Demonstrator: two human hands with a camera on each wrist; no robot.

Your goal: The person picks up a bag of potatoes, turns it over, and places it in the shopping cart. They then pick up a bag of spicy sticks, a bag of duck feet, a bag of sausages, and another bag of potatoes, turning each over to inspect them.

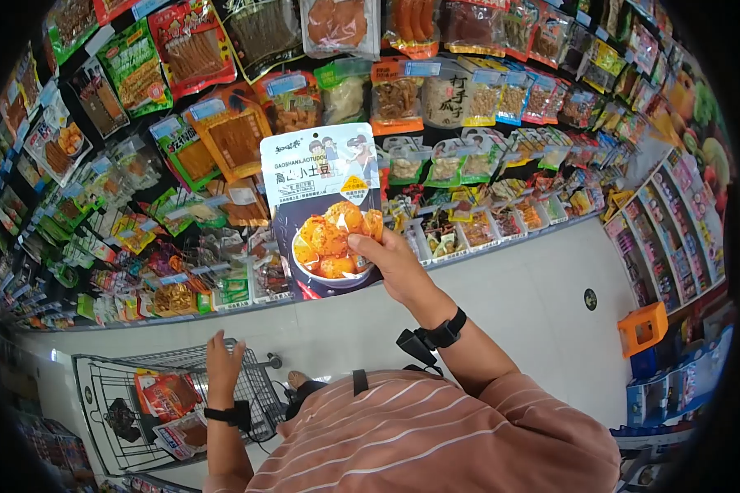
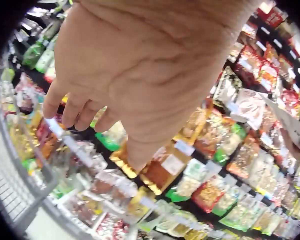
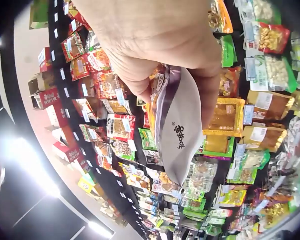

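Observation:
My right hand (image 1: 400, 267) pinches the lower right edge of a snack pouch of small potatoes (image 1: 325, 177), thumb on its printed front. The pouch is pale blue above and dark below, with a bowl of potatoes pictured on it. From the right wrist view, the pouch (image 3: 180, 125) shows edge-on between thumb and fingers. My left hand (image 1: 224, 361) hangs over the shopping cart (image 1: 99, 386), its fingers loose and holding nothing. In the left wrist view the back of the left hand (image 2: 135, 70) fills the top.
Inside the cart lie a red snack packet (image 1: 171, 394) and a pale packet (image 1: 181, 435). Shelves of hanging snack bags (image 1: 222, 135) rise ahead, with price tags along them. An orange stand (image 1: 642, 329) is at the right, on the pale floor (image 1: 501, 320).

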